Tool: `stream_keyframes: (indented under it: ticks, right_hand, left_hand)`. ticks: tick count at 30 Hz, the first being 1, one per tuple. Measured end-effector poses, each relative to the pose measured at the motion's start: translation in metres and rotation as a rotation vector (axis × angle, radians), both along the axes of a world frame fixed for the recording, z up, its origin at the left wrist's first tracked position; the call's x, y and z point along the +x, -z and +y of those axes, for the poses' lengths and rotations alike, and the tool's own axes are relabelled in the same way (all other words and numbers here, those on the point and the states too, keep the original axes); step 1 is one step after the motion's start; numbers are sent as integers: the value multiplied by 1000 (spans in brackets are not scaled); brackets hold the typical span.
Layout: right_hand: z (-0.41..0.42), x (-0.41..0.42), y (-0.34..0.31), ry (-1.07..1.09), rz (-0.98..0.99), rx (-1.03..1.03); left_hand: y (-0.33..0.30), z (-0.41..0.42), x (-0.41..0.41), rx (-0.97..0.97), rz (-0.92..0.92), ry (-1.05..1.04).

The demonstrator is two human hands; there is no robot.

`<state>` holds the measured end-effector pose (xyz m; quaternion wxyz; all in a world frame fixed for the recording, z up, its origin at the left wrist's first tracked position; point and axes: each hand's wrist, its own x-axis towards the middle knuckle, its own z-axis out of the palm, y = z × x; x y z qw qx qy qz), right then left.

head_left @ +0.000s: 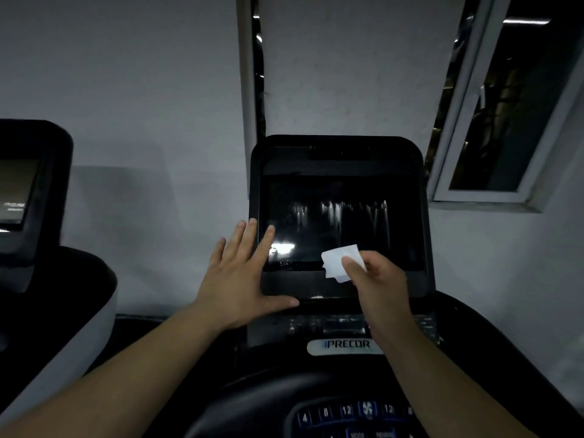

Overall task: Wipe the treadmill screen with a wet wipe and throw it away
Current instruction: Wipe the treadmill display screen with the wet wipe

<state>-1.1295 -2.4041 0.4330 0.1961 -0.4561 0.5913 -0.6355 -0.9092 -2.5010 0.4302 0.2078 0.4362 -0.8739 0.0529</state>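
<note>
The treadmill's dark screen [335,222] stands in front of me, with wet vertical streaks across its upper half and a bright glare spot at its lower left. My right hand [376,279] pinches a small white wet wipe [338,259] against the lower middle of the screen. My left hand [243,273] lies flat with its fingers spread on the lower left corner of the screen's black frame [338,153], thumb along the bottom edge.
Below the screen sit a Precor badge [346,345] and a lit keypad [354,414]. A second machine's console [28,191] stands at the left. A white wall is behind, with a dark window [505,115] at the upper right.
</note>
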Motion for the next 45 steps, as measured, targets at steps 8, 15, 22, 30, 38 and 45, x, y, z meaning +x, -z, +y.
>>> stream_keyframes:
  ticks: [8,15,22,30,38,45]
  right_hand:
    - [-94,-12,17,67,148,70]
    - [-149,-20,34,98,204,93]
    - [-198,-23,43,26,380,78]
    - [-303,-26,-19,120,1031,-326]
    - [-370,-13,1,121,1420,-395]
    - [-307,-1,57,-7,1509,-292]
  left_hand:
    - [13,-116,-3,-110,-157,66]
    - [21,-190,5,-168,-286,123]
    - [31,-247,-1,-179,-375,113]
    - [38,-266,-5,-188,-397,104]
    - [42,-269,-6,-171,-375,130]
    - [46,-273,-4,-175,-335,162]
